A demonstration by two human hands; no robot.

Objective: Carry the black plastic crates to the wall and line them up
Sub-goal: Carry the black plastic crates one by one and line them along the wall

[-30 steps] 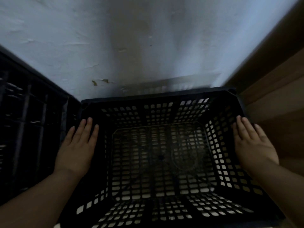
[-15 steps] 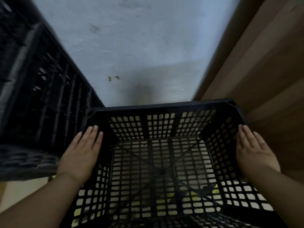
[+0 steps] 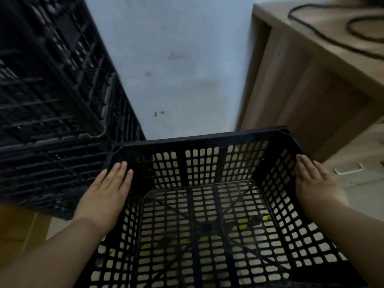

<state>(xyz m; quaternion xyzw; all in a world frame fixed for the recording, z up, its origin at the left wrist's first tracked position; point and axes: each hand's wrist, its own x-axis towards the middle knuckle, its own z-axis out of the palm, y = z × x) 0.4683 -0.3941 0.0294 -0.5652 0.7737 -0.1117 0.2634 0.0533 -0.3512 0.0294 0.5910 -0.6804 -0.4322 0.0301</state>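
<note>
1. Two hands are on one black crate: my left hand lies flat on the left rim, my right hand flat on the right rim. The fingers are stretched out, not curled, so the hands are spread well apart and pressing on the crate from either side. I cannot tell whether the thumbs hook under the rim.
2. This crate is empty and sits in the gap between the stacked crates on the left and the wooden desk on the right, its far rim near the wall. Pale floor shows through its mesh; I cannot tell if it is touching the floor or held just above it.
3. I judge this to be the placing step, nearly finished for this crate.
4. Next move calls for sliding it square to the wall, snug beside the stack, watching the left fingers do not get pinched.
</note>
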